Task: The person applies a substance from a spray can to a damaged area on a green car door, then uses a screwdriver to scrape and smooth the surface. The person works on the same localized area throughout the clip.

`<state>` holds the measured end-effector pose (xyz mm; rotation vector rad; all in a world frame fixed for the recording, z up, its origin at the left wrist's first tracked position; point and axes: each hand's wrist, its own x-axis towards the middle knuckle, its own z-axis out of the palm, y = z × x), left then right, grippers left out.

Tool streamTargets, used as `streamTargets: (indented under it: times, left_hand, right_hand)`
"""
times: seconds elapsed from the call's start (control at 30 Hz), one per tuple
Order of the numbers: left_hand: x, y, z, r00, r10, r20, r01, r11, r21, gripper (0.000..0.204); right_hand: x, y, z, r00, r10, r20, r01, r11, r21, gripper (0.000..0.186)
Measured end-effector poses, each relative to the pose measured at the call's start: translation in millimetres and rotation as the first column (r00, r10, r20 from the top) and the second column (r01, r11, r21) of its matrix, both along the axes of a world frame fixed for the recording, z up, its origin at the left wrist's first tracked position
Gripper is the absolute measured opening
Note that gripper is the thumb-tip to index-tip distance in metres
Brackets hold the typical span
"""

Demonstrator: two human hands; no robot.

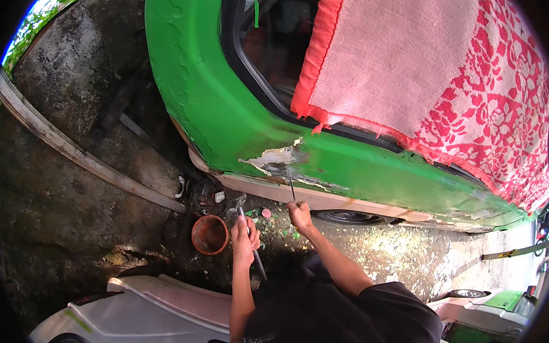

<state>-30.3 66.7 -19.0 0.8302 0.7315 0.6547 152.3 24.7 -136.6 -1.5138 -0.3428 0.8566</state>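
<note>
Both bare forearms rise from the six o'clock edge toward twelve. The left hand [244,236] sits just left of centre, fingers curled into a closed fist, knuckles up. The right hand [300,215], at about one o'clock from the left, is also clenched, wrist bent slightly, elbow trailing toward five o'clock.
</note>
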Motion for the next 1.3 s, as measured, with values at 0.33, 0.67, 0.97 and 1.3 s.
streamTargets:
  times: [0.33, 0.67, 0.97, 1.3]
  left_hand:
    - [-3.3, 6.6, 0.9, 1.0, 0.004, 0.019, -0.005, 1.0, 0.031, 0.037]
    - [-5.5, 7.2, -1.8, 1.0, 0.005, 0.019, -0.005, 0.999, 0.031, 0.037]
    - [-2.4, 8.5, -1.5, 1.0, -0.008, 0.016, 0.008, 1.0, 0.022, 0.037]
    - [-2.5, 6.5, -4.4, 1.0, 0.021, 0.007, -0.021, 1.0, 0.01, 0.036]
  right_hand:
    - [8.1, 11.9, -5.5, 0.997, -0.01, 0.082, 0.008, 1.0, 0.021, 0.033]
    - [5.6, 14.6, 24.2, 0.999, -0.009, 0.052, 0.007, 0.999, 0.054, 0.035]
    - [1.8, 15.1, 11.8, 0.993, -0.008, 0.12, 0.016, 0.998, -0.067, 0.035]
    - [4.7, 17.7, 36.1, 0.959, 0.006, 0.284, 0.037, 0.989, -0.144, 0.038]
